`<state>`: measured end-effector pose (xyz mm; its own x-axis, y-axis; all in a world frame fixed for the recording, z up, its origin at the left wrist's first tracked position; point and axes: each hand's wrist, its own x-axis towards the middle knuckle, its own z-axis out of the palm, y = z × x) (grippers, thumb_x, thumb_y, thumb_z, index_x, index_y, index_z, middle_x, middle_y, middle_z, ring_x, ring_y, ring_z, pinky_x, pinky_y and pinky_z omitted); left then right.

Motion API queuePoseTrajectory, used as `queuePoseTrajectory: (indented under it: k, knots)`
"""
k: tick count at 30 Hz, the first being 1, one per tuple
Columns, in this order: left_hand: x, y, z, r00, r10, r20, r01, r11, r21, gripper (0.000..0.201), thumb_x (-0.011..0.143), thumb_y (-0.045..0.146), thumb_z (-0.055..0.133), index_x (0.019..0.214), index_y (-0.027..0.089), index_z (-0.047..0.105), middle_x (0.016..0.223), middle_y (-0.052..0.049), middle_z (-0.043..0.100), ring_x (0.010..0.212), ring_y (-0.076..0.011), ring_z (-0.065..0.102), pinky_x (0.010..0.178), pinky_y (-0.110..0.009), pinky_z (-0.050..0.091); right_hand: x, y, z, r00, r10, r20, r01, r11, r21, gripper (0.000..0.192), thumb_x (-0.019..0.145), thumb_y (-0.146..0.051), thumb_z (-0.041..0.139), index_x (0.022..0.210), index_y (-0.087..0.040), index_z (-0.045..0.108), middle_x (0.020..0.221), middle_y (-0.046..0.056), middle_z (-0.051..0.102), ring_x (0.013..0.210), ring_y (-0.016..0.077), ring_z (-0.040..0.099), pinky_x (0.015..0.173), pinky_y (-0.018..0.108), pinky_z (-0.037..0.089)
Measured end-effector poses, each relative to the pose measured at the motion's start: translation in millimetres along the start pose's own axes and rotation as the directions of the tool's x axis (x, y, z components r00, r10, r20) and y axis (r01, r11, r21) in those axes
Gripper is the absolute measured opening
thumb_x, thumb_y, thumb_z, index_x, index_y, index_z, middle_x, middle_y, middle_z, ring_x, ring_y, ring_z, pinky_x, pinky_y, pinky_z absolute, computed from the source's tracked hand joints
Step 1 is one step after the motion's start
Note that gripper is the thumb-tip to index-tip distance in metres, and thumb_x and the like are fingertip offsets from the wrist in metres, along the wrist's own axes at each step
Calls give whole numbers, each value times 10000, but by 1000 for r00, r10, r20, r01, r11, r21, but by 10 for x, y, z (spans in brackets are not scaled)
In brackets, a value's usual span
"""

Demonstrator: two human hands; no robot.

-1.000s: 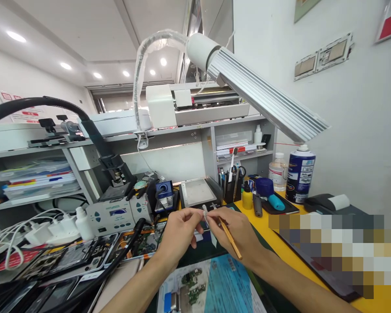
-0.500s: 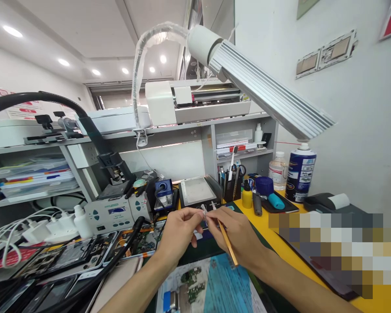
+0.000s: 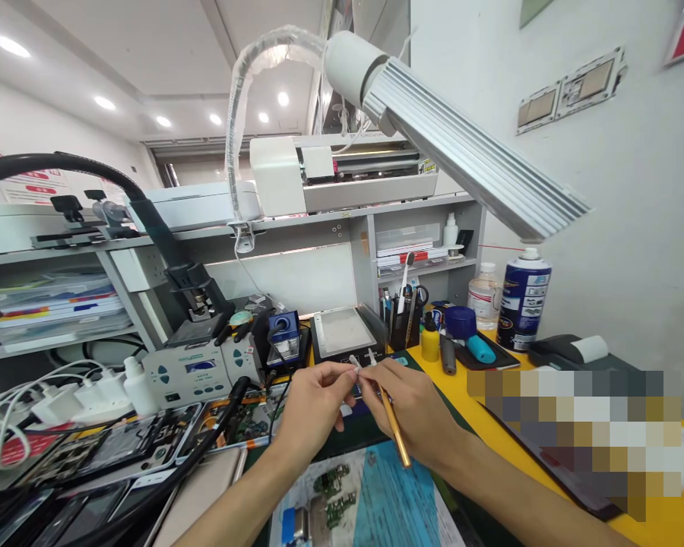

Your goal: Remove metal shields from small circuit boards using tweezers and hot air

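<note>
Yellow benchtop (image 3: 459, 393) borders a dark green mat (image 3: 342, 439), above which both hands meet at the fingertips. The left hand (image 3: 318, 393) pinches a small whitish piece (image 3: 354, 362); the right hand (image 3: 411, 396) seems to touch it too — while gripping a slim gold-handled tool (image 3: 396, 434). Fine two-handed handling looks to be the step underway, calling next for a steady pinch. Compared with a second ago, the handle hangs steeper.

Pen-like tool (image 3: 396, 434) is lying in right hand (image 3: 413, 403); tool cup (image 3: 400, 334) is standing behind. Spray can (image 3: 524, 300) is standing right of bottle (image 3: 483, 300), on worktop (image 3: 453, 387). Control station (image 3: 197, 374) is sitting left, phone parts (image 3: 119, 444) lying before it. Machine (image 3: 342, 197) is resting on shelf (image 3: 330, 216).
</note>
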<state>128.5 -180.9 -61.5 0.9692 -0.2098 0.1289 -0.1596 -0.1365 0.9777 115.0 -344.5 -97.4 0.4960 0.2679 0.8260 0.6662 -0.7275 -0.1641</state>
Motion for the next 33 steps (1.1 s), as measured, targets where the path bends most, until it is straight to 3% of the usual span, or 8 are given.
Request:
queuePoseTrajectory:
  k: [7,15,23,33]
  knots:
    - [3,10,24,1000,-17,-4,17,1000,-5,306,841,370,670,932,92,759,592,-8,624,382,-86,461,366,-204,383,24,-9,-32,997,-73,12,74,994,-84,196,1018,-129,482,928,-147,655,785,59,617,666,198,587,610,309,451]
    - [21,8,48,999,-35,-23,35,999,-31,286,846,354,655,895,89,751,576,-9,612,389,-86,456,359,-196,382,7,1,-24,997,-65,32,68,993,-95,182,1005,-117,500,891,-153,637,797,57,623,694,195,603,632,302,460]
    - [-16,26,45,1000,-22,-16,22,999,-33,324,814,398,683,872,87,755,571,-11,617,392,-84,462,353,-191,392,0,-5,-27,997,-64,43,69,991,-111,200,1019,-130,474,976,-136,669,798,62,625,680,194,599,617,306,461]
    - [-10,19,36,1000,24,7,-25,999,35,371,798,387,637,979,77,735,661,-48,657,493,-133,529,378,-228,447,18,-42,-50,998,-45,40,48,995,-84,201,976,-131,483,1038,-119,674,831,80,643,707,221,616,627,343,499]
